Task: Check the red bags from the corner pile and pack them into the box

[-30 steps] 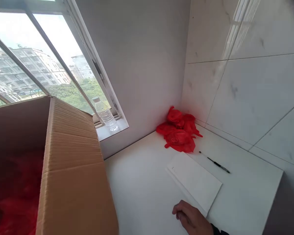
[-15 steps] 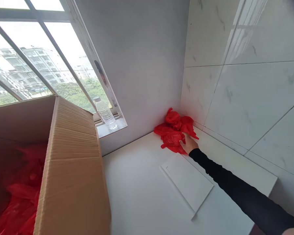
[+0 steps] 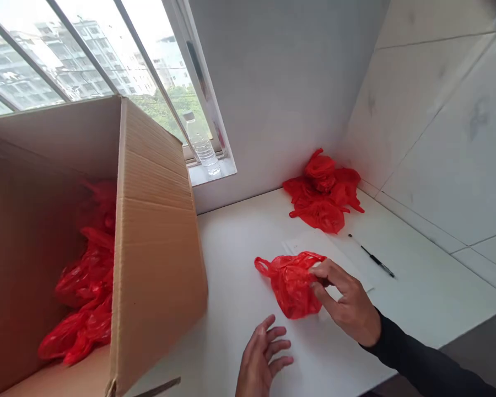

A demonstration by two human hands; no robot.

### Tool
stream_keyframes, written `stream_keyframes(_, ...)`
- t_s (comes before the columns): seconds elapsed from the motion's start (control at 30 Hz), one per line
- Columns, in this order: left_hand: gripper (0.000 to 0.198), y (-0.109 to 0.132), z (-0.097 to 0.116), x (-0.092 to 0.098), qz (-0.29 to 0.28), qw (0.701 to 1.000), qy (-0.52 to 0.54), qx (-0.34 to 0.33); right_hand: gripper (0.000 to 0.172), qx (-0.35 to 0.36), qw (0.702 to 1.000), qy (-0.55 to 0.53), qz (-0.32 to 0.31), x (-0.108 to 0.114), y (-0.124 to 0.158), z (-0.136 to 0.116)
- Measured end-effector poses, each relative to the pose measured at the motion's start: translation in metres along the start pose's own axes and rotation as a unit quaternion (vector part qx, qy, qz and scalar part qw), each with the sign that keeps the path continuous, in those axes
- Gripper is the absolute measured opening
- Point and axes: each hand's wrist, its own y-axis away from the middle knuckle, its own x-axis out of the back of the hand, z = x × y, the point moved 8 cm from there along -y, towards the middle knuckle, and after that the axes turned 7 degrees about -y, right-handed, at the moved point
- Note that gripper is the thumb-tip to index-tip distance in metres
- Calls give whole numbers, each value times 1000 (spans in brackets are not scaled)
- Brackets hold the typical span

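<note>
A crumpled red plastic bag (image 3: 291, 284) hangs over the white tabletop, its loop handle pointing left. At the bag's right edge, my right hand (image 3: 349, 300), in a black sleeve, pinches it between thumb and fingers. My left hand (image 3: 262, 358) is just below and left of the bag, palm turned toward it, fingers spread and holding nothing. Farther back, a pile of red plastic bags (image 3: 324, 193) lies in the corner against the wall.
On the left stands an open cardboard box (image 3: 157, 259) with red plastic bags (image 3: 91, 270) inside. A clear bottle (image 3: 202, 146) stands on the windowsill. A white paper pad (image 3: 314, 242) lies partly behind the held bag, and a black pen (image 3: 376, 260) is to its right.
My right hand has come back from the corner pile, bringing one red plastic bag nearer. My left hand has entered from below. The pen has come into sight and the view has shifted.
</note>
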Motion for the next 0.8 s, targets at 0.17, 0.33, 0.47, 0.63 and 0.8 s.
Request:
stream_keyframes(0.17,49,-4,-15,2,60,990,119,-50,20,25,984,-18,-176,-32,59,-11)
stream_keyframes(0.33,54,9,-23,23,125,984,93,-83,16,-44,985,6,-167,-24,55,9)
stream_keyframes(0.47,65,14,-27,28,146,981,59,-113,7,-37,982,8,-187,-44,46,3)
stream_keyframes(0.63,70,27,-29,22,176,975,-25,-136,16,-52,951,66,-297,-91,52,9)
stream_keyframes(0.8,74,43,-20,40,228,951,-126,-165,15,-22,945,71,-317,-91,54,9)
